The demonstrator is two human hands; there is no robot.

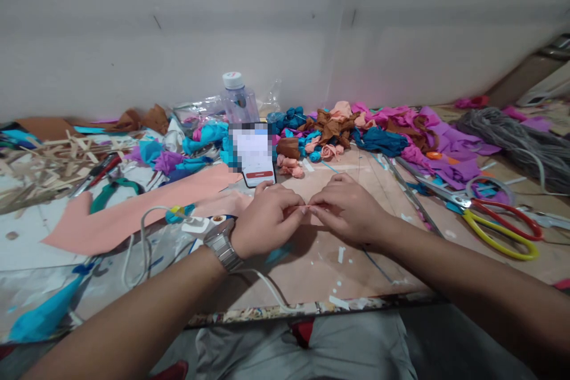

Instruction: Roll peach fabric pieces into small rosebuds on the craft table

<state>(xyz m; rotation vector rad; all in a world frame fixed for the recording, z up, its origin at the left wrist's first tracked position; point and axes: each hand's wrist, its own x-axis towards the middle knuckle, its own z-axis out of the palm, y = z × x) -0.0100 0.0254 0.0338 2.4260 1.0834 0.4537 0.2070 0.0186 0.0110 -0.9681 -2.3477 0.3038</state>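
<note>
Right now we have both hands brought together over the table, the thumb and fingertips of our left hand [269,219] and our right hand [350,208] nearly meeting. Each is closed in a fine pinch, with almost no gap, on a thin peach strip [310,206] that runs between the two; most of it is hidden by our fingers, so we cannot tell its full shape. Just beyond the grip and a little to its left, we have a phone [256,157] tilted up, with a clear bottle [240,104] behind it. Farther beyond, a heap of crumpled paper [338,127] in blue, brown, peach and pink spreads to both sides. To the right of the grip we see scissors [458,197] with one red and one yellow handle, and past them a bundle of grey cord [512,136]. To the left of the grip lies a long peach sheet [146,208], with green-handled pliers [103,194] at its far edge and a pile of wooden sticks [57,160] farther out. A white cable [143,237] loops beside our left wrist, which wears a metal watch [225,247]. Nearer to us than the grip, small white scraps [341,255] dot the tabletop.
</note>
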